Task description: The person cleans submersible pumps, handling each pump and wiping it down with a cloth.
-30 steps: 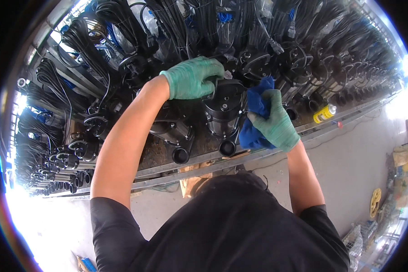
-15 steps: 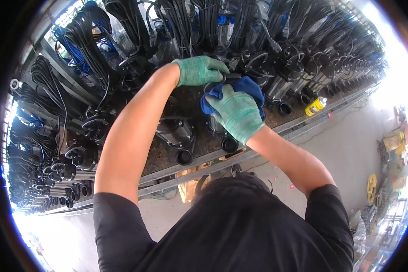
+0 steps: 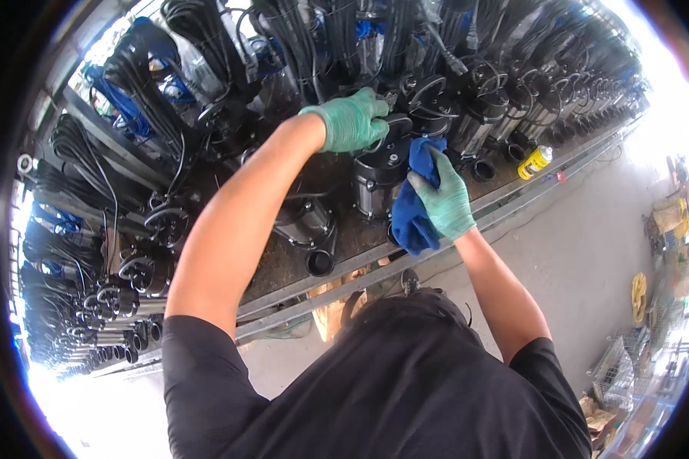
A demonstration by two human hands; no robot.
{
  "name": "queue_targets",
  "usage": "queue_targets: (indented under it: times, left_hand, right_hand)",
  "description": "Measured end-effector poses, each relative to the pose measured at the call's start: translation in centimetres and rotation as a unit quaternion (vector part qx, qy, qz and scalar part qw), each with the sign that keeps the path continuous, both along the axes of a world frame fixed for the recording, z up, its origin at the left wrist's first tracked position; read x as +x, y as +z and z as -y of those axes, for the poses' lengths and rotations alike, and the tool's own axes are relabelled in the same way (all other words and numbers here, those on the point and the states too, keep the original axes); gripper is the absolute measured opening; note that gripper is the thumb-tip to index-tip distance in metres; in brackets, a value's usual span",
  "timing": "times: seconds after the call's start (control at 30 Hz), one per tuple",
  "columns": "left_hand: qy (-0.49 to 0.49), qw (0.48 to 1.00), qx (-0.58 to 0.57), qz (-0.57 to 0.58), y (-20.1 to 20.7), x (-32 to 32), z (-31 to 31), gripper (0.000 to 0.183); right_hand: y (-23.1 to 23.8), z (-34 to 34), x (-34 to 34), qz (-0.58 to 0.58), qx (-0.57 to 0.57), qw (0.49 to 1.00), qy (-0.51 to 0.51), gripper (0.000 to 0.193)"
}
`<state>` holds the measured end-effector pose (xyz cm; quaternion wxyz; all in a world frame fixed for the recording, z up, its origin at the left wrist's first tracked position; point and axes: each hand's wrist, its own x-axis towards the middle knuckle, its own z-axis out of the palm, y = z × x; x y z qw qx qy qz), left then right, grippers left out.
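A pump with a black top and a metal body [image 3: 375,195] stands upright on the bench in front of me. My left hand [image 3: 351,122], in a green glove, is closed at the far side of its top, beside the handle; what the fingers grip there is hidden. A blue cloth [image 3: 415,218] hangs from my right hand [image 3: 445,200], also gloved in green, along the right side of this pump. The cloth covers part of the pump's outlet. Another pump [image 3: 306,222] stands just to the left, under my left forearm.
Rows of similar pumps [image 3: 478,126] with bundled black cables [image 3: 138,84] line the bench on both sides. A yellow spray can [image 3: 535,163] stands near the bench's front rail [image 3: 505,195]. Wire baskets [image 3: 620,371] are on the floor at right.
My right hand has drawn the blue cloth off the pump's top, down to its right side, uncovering the lid. The left hand has shifted slightly right.
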<state>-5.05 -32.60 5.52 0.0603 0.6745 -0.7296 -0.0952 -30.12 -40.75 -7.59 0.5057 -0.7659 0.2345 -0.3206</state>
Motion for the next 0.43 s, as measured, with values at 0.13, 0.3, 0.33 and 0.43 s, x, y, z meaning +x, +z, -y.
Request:
queue_targets:
  times: [0.13, 0.3, 0.33, 0.43]
  left_hand:
    - [0.094, 0.995, 0.016, 0.004, 0.8, -3.6, 0.6, 0.048]
    - [0.197, 0.980, -0.012, -0.033, 0.4, -4.9, 1.1, 0.055]
    - [0.207, 0.978, -0.013, -0.029, 0.6, -4.5, 0.0, 0.055]
    - [0.200, 0.978, -0.010, -0.063, 1.0, -4.6, -0.2, 0.056]
  right_hand:
    - [-2.4, -0.5, 3.8, -0.151, -0.241, 0.956, -0.076, 0.114]
    - [-1.4, -0.1, 1.7, -0.076, -0.277, 0.952, -0.109, 0.095]
    - [0.0, 0.0, 1.3, -0.166, -0.224, 0.960, -0.035, 0.087]
    - [0.1, 2.1, -3.0, -0.177, -0.208, 0.958, 0.086, 0.075]
